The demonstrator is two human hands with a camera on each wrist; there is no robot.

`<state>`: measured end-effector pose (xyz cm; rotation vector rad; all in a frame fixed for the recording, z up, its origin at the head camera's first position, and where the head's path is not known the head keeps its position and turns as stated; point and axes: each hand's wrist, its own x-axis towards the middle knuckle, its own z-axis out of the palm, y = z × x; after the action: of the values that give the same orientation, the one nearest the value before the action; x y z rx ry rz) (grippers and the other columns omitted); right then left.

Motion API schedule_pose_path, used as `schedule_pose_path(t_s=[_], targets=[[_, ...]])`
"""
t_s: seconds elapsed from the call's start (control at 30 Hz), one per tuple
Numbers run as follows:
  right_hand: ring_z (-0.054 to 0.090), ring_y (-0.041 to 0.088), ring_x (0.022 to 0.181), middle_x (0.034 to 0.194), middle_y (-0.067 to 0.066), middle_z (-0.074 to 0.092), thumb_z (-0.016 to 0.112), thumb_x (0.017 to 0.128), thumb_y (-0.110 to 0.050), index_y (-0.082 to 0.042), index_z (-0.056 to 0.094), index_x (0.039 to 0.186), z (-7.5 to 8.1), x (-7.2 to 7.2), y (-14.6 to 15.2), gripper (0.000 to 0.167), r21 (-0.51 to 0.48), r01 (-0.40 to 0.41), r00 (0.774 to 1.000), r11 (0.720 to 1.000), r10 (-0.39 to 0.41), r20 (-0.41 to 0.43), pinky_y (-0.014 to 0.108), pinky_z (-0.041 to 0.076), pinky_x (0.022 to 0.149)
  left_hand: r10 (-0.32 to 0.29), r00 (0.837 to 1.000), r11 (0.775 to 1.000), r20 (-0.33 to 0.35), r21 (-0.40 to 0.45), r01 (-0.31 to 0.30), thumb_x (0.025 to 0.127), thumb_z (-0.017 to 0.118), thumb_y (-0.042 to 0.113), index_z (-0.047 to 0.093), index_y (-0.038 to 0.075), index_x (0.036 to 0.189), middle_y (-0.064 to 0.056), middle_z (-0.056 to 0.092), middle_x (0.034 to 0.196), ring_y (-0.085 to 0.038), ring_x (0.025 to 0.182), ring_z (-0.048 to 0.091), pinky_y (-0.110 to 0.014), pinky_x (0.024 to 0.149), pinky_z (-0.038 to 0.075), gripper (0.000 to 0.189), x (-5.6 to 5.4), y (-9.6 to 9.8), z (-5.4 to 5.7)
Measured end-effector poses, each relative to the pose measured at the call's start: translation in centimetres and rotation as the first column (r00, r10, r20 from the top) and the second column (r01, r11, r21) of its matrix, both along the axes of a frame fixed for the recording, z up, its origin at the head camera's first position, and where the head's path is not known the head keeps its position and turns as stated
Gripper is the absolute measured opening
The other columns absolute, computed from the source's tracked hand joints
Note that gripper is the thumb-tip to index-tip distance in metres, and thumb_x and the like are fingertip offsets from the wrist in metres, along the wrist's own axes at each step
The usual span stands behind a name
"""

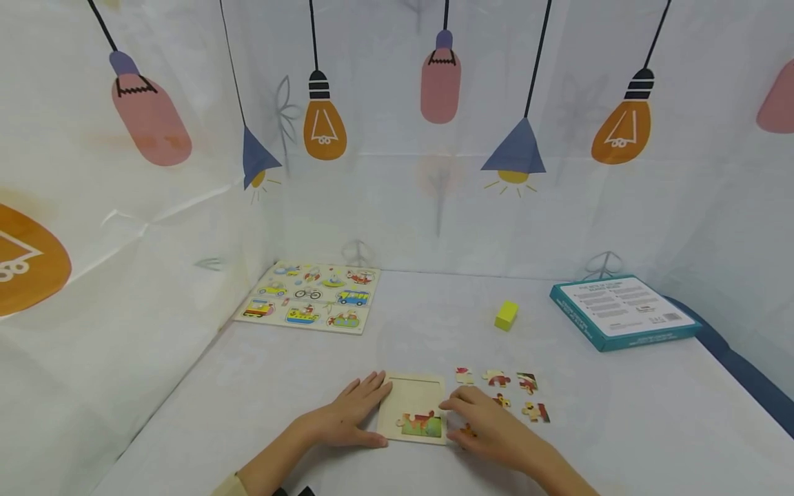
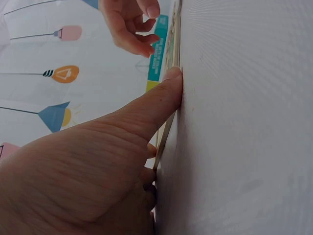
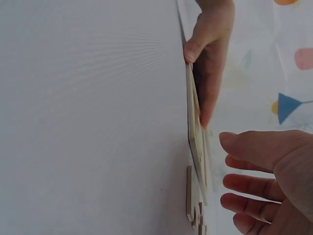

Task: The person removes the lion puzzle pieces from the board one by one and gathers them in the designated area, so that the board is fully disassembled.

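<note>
A shallow wooden puzzle tray (image 1: pixel 411 393) lies on the white table between the hands. In its lower right corner sit joined jigsaw pieces (image 1: pixel 422 424) with a green and orange-red picture. My left hand (image 1: pixel 347 417) rests at the tray's left edge with fingers spread, its thumb at the near corner. Over the right edge of the tray hovers my right hand (image 1: pixel 486 427), fingers loosely bent; in the right wrist view nothing shows between its thumb and fingers (image 3: pixel 252 185). Several loose jigsaw pieces (image 1: pixel 497 377) lie in rows to the right, some partly hidden by the right hand.
Farther back on the left lies a vehicle picture board (image 1: pixel 308 295). A yellow block (image 1: pixel 506 315) stands beyond the loose pieces. At the back right is a teal-edged box (image 1: pixel 625 311). White cloth with printed lamps (image 1: pixel 397 207) hangs behind and beside the table.
</note>
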<state>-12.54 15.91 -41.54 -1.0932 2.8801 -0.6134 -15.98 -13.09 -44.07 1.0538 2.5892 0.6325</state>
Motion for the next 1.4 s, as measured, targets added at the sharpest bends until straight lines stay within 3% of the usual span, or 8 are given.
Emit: schedule_pose_path(t_s=[0.43, 0.6, 0.8, 1.4], targets=[[0.048, 0.005, 0.094, 0.105, -0.009, 0.052, 0.069, 0.082, -0.030, -0.013, 0.063, 0.113, -0.2, -0.8, -2.8, 0.036, 0.074, -0.060, 0.997, 0.995, 0.063, -0.034, 0.026, 0.046, 0.083, 0.005, 1.000, 1.000, -0.011, -0.013, -0.005, 0.081, 0.056, 0.057, 0.021, 0.005, 0.145, -0.017, 0.011, 0.151, -0.029, 0.139, 0.006, -0.051, 0.109, 0.008, 0.089, 0.1, 0.1, 0.0], [0.044, 0.002, 0.084, 0.097, -0.010, 0.049, 0.069, 0.082, -0.029, -0.012, 0.064, 0.113, -0.1, -0.9, -3.5, 0.036, 0.075, -0.087, 0.995, 0.993, 0.090, -0.045, 0.021, 0.045, 0.073, 0.004, 1.000, 1.000, -0.014, -0.014, -0.004, 0.082, 0.056, 0.057, 0.021, 0.005, 0.145, -0.016, 0.011, 0.151, -0.028, 0.139, 0.007, -0.051, 0.109, 0.008, 0.089, 0.1, 0.1, 0.1], [0.039, 0.001, 0.077, 0.091, -0.011, 0.044, 0.069, 0.083, -0.026, -0.011, 0.064, 0.112, -0.3, -1.1, -4.2, 0.034, 0.083, -0.140, 0.986, 0.987, 0.147, -0.082, 0.015, 0.039, 0.065, 0.000, 1.000, 1.000, 0.002, -0.010, 0.000, 0.082, 0.056, 0.057, 0.021, 0.005, 0.145, -0.017, 0.011, 0.151, -0.028, 0.139, 0.006, -0.052, 0.108, 0.008, 0.089, 0.0, 0.0, 0.1], [0.037, 0.000, 0.074, 0.086, -0.013, 0.043, 0.068, 0.083, -0.028, -0.014, 0.064, 0.108, -0.7, -1.6, -4.8, 0.029, 0.085, -0.232, 0.959, 0.969, 0.242, -0.149, 0.012, 0.035, 0.062, 0.006, 1.000, 1.000, -0.004, -0.016, -0.006, 0.082, 0.055, 0.058, 0.021, 0.006, 0.145, -0.016, 0.011, 0.151, -0.028, 0.139, 0.006, -0.051, 0.108, 0.008, 0.089, 0.0, 0.0, 0.0]])
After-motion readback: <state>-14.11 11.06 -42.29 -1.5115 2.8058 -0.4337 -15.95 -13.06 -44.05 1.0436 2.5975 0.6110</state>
